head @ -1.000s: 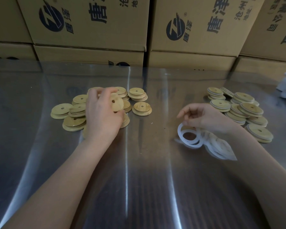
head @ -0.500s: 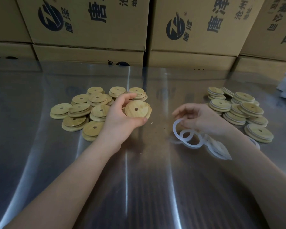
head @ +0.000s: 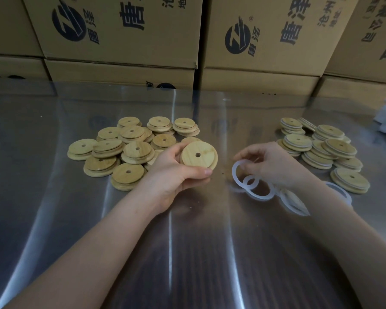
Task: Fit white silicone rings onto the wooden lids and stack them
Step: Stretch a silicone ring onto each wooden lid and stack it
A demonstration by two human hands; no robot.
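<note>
Your left hand (head: 172, 175) grips one wooden lid (head: 198, 156), thumb along its near edge and fingers behind it, between the two piles. The lid is a round disc with no long axis; its flat face tilts up toward you, centre hole showing. Your right hand (head: 270, 166), just beside the left and not touching it, pinches one white silicone ring (head: 233, 173), lifted at a slant with its opening facing left. At least three loose rings (head: 260, 197) lie overlapped beneath that wrist; the tangle is too blurred to count exactly. On the plastic-covered table (head: 187, 253), roughly a dozen bare lids (head: 132, 132) are heaped at left and about ten ringed lids (head: 339, 146) at right. Four cardboard boxes (head: 125, 30) stand behind.
</note>
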